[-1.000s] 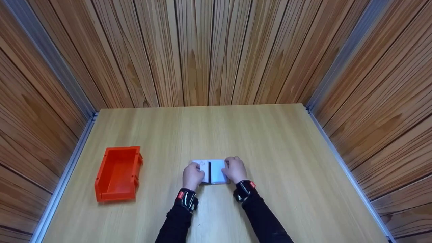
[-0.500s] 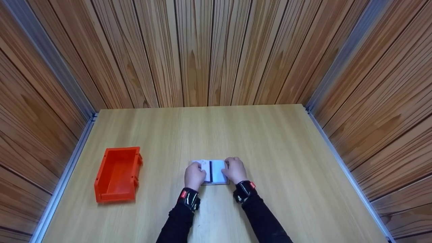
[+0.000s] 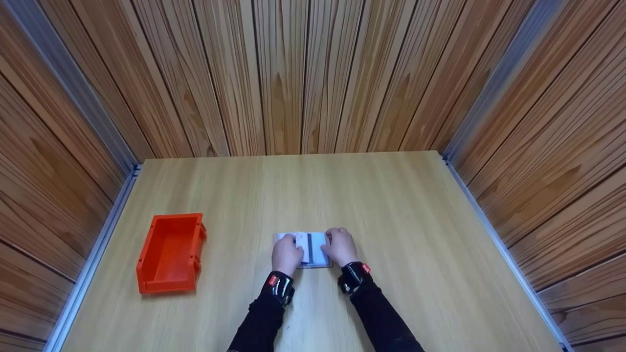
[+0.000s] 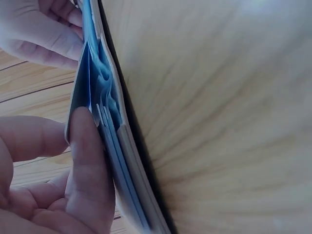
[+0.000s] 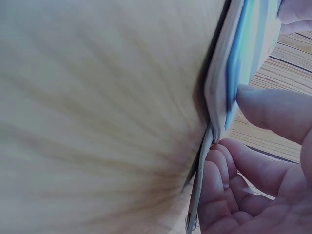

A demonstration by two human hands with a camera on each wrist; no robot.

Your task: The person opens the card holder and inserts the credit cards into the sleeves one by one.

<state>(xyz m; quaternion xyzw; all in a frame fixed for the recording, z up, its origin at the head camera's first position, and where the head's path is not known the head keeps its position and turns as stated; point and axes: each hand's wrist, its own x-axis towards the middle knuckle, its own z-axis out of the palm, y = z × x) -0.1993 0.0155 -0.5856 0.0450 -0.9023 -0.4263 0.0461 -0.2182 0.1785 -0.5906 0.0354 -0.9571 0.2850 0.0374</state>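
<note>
A small flat wallet (image 3: 319, 249), white and pale blue on top with a dark stripe across it, lies on the table between both hands. My left hand (image 3: 286, 253) is at its left part. In the left wrist view the thumb and a finger pinch a thin flap (image 4: 80, 90), which stands apart from the layers beneath and bares a blue lining (image 4: 100, 73). My right hand (image 3: 341, 246) holds the right end. The right wrist view shows the thumb (image 5: 273, 109) against the layered edge, other fingers curled at a lower strip (image 5: 196, 180).
An orange-red open bin (image 3: 173, 254) sits on the left side of the wooden table (image 3: 381, 195). Plank walls with metal corner rails (image 3: 508, 264) enclose the table at the back and both sides.
My left hand has shifted a little to the right over the wallet, and the dark stripe has moved right with it. The right hand and the bin have stayed in place.
</note>
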